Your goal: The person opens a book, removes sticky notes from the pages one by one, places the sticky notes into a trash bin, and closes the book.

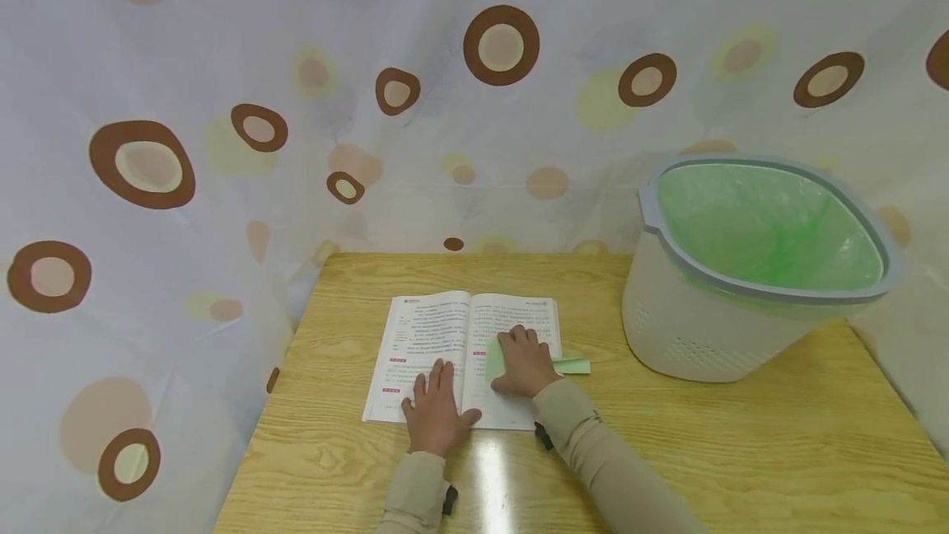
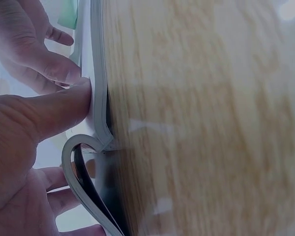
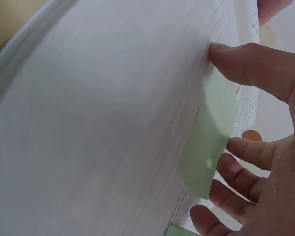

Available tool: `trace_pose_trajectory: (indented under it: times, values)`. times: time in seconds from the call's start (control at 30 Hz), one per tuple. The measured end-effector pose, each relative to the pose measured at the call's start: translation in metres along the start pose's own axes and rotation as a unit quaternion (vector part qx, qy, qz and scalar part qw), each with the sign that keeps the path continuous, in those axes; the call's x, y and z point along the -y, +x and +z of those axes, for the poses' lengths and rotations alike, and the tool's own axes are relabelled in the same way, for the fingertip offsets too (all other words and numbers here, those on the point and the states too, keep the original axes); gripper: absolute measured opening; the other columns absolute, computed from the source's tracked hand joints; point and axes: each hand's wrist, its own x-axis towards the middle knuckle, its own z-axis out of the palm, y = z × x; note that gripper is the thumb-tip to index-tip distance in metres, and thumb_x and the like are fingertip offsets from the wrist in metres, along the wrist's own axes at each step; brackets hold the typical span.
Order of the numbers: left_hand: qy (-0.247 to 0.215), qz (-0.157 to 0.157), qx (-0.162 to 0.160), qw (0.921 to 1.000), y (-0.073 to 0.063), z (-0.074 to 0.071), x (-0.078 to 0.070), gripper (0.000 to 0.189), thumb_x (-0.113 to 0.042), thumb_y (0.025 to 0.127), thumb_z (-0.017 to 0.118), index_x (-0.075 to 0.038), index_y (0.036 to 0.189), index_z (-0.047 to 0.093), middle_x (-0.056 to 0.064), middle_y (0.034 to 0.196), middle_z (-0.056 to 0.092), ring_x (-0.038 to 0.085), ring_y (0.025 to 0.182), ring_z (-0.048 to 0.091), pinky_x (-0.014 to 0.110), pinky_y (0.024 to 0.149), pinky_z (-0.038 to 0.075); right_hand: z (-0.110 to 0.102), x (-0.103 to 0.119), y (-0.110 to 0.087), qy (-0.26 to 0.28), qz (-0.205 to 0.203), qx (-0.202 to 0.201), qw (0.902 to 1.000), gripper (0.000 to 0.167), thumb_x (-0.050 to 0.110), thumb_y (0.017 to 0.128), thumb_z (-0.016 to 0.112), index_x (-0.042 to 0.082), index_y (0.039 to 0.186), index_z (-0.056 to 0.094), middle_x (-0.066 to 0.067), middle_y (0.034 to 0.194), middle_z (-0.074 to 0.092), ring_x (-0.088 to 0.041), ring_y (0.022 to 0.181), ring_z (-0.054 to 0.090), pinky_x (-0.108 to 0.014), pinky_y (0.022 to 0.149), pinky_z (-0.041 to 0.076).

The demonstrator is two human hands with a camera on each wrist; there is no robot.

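An open book [image 1: 423, 324] lies flat on the table, with printed text on both pages. My left hand [image 1: 436, 417] rests on the lower left page, fingers spread and thumb reaching across the fold near the bottom edge. On the right page, my right hand [image 1: 528, 365] presses a light green sticky note [image 3: 214, 120] with straight, spread fingers. The right wrist view shows its thumb at one end of the note and its fingertips along the other side. A second green paper slip [image 1: 574, 366] sticks out past the book's right edge.
To the right stands a large white basket [image 1: 689, 344] with a grey rim and a green liner [image 1: 771, 221] inside. The wooden table [image 1: 326, 468] meets a dotted curtain [image 1: 430, 15] at the back and left.
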Motion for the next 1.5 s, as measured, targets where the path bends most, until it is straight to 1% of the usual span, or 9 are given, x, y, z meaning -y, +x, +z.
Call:
trace_pose_trajectory:
  times: [0.17,0.33,0.43,0.53,0.7,0.87,1.0,1.23,1.5]
  values:
    - [0.004,0.000,0.002,1.0000,0.000,-0.001,0.000,0.089,-0.039,0.076,0.084,-0.010,0.149,0.041,0.010,0.159,0.038,0.044,0.143,0.034,0.073,0.108,0.029,0.002,-0.001,0.001,0.007,0.009,-0.004,0.9999,0.081,0.036,0.069,0.084,0.007,0.138,0.052,-0.018,0.135,0.049,-0.036,0.125,0.046,-0.058,0.097,0.043]
    - [0.007,-0.003,0.005,1.0000,0.001,-0.002,0.001,0.089,-0.039,0.076,0.084,-0.010,0.149,0.041,0.010,0.159,0.038,0.045,0.144,0.034,0.074,0.108,0.029,0.003,0.000,0.000,0.033,0.012,-0.024,0.9991,0.083,0.035,0.067,0.087,0.007,0.137,0.053,-0.019,0.135,0.049,-0.038,0.124,0.046,-0.058,0.098,0.044]
    - [0.003,-0.005,0.009,0.9999,0.002,-0.002,0.000,0.090,-0.039,0.076,0.084,-0.011,0.149,0.041,0.010,0.159,0.038,0.044,0.144,0.033,0.073,0.109,0.029,0.003,0.000,-0.002,0.032,0.014,-0.035,0.9988,0.082,0.035,0.067,0.089,0.007,0.136,0.054,-0.018,0.133,0.052,-0.037,0.123,0.047,-0.057,0.098,0.045]
    - [0.001,-0.006,0.010,0.9999,0.002,-0.002,0.000,0.090,-0.040,0.076,0.084,-0.011,0.149,0.041,0.010,0.159,0.038,0.044,0.144,0.033,0.074,0.109,0.029,0.003,0.001,-0.005,0.019,0.009,-0.046,0.9987,0.071,0.030,0.073,0.086,0.007,0.133,0.056,-0.017,0.130,0.056,-0.036,0.121,0.049,-0.056,0.097,0.045]
    - [0.000,-0.005,0.008,1.0000,0.001,-0.002,-0.001,0.090,-0.039,0.075,0.084,-0.011,0.148,0.042,0.010,0.159,0.038,0.045,0.144,0.034,0.074,0.108,0.029,0.002,-0.001,-0.009,0.004,-0.001,-0.079,0.9969,0.048,0.016,0.082,0.074,0.008,0.127,0.061,-0.015,0.124,0.061,-0.035,0.119,0.052,-0.057,0.096,0.046]
    - [-0.002,0.001,0.002,1.0000,-0.001,-0.005,-0.004,0.089,-0.038,0.075,0.085,-0.010,0.148,0.043,0.011,0.158,0.040,0.045,0.143,0.035,0.075,0.108,0.029,0.000,-0.001,-0.012,0.006,-0.005,-0.114,0.9934,0.027,0.015,0.087,0.069,0.011,0.114,0.068,-0.011,0.114,0.067,-0.032,0.111,0.058,-0.055,0.092,0.049]
    - [-0.006,0.002,0.001,1.0000,-0.001,-0.006,-0.005,0.089,-0.037,0.074,0.085,-0.010,0.147,0.043,0.011,0.158,0.040,0.046,0.143,0.035,0.075,0.108,0.028,-0.002,-0.001,-0.015,0.017,-0.008,-0.137,0.9903,0.012,0.016,0.090,0.068,0.013,0.101,0.070,-0.008,0.108,0.070,-0.030,0.104,0.062,-0.053,0.089,0.051]
    - [-0.009,0.002,0.003,1.0000,-0.001,-0.005,-0.002,0.089,-0.037,0.075,0.085,-0.010,0.148,0.042,0.011,0.158,0.039,0.046,0.143,0.034,0.075,0.108,0.028,0.000,-0.002,-0.018,0.021,-0.012,-0.157,0.9873,0.006,0.018,0.090,0.070,0.014,0.095,0.071,-0.006,0.103,0.072,-0.028,0.098,0.064,-0.050,0.082,0.052]
    - [-0.007,-0.002,0.002,1.0000,0.001,-0.001,0.000,0.090,-0.040,0.074,0.084,-0.011,0.149,0.042,0.010,0.159,0.039,0.046,0.144,0.034,0.075,0.109,0.027,-0.004,-0.004,-0.023,0.035,-0.011,-0.154,0.9874,0.006,0.019,0.090,0.069,0.016,0.094,0.072,-0.004,0.102,0.073,-0.026,0.097,0.065,-0.046,0.080,0.053]
